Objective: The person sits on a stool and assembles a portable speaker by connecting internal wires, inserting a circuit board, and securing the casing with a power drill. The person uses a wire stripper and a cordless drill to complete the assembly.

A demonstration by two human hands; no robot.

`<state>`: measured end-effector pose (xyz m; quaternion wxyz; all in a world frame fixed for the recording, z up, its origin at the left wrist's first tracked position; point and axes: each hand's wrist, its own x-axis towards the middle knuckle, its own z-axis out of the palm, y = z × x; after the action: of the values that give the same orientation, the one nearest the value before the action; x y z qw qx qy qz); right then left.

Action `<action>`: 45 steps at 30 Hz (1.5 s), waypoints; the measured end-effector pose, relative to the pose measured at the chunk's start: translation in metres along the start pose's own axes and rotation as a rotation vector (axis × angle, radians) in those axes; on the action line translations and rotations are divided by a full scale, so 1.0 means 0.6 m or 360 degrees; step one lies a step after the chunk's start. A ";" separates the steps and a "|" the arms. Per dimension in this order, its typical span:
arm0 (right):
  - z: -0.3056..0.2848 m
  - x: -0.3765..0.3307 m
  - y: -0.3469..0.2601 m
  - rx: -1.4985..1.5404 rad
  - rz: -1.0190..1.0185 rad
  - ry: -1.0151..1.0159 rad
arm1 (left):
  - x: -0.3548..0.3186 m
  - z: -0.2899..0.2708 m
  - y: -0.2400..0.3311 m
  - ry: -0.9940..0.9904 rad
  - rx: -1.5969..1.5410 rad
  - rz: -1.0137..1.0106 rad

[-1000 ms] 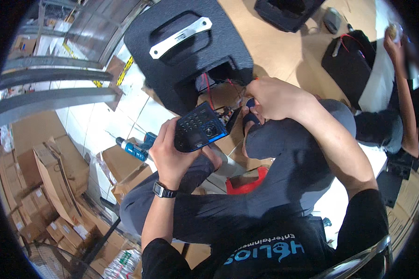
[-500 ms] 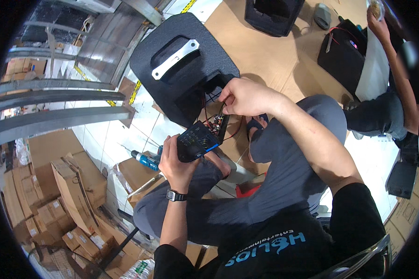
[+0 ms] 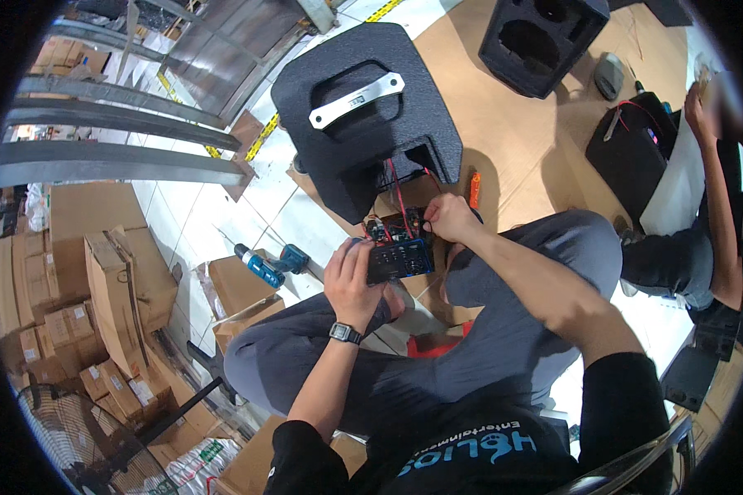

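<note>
From the head cam: the left hand (image 3: 351, 280) had its grip closed around the left end of a black control panel (image 3: 398, 262). The panel sat above the person's crossed legs (image 3: 504, 318), just below the opening of a big black speaker cabinet (image 3: 338, 157), with red wires (image 3: 399, 194) running between the cabinet and its circuit board (image 3: 380, 228). The right hand (image 3: 454, 221) was at the board's right end, grip narrow, fingertips bunched, though I couldn't tell what was between them. An orange tool (image 3: 475, 190) lay just beyond that hand, and a blue drill (image 3: 260, 266) lay off left.
</note>
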<state>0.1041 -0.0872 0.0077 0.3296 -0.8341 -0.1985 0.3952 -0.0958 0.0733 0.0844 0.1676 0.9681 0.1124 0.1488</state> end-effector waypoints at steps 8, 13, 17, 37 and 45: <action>0.063 0.110 0.141 0.0222 0.0365 -0.0027 | -0.038 0.060 -0.031 -0.0240 0.0194 0.0065; 0.138 0.139 0.262 -0.0407 0.0359 0.0529 | -0.045 0.117 -0.039 -0.0309 0.0147 -0.0145; 0.207 0.132 0.314 -0.0246 0.0546 0.0360 | -0.048 0.165 -0.035 -0.0269 0.0204 -0.0339; 0.241 0.166 0.271 -0.0360 0.0427 0.0818 | -0.027 0.171 -0.045 -0.0210 -0.0026 -0.0511; 0.050 0.137 0.253 0.0045 0.0870 0.0612 | -0.016 0.145 0.021 -0.0445 0.0063 -0.0674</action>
<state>0.1411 -0.1337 -0.1573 0.2544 -0.9112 0.1041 0.3070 -0.0744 0.0340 0.0083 0.1899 0.9373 0.2911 -0.0274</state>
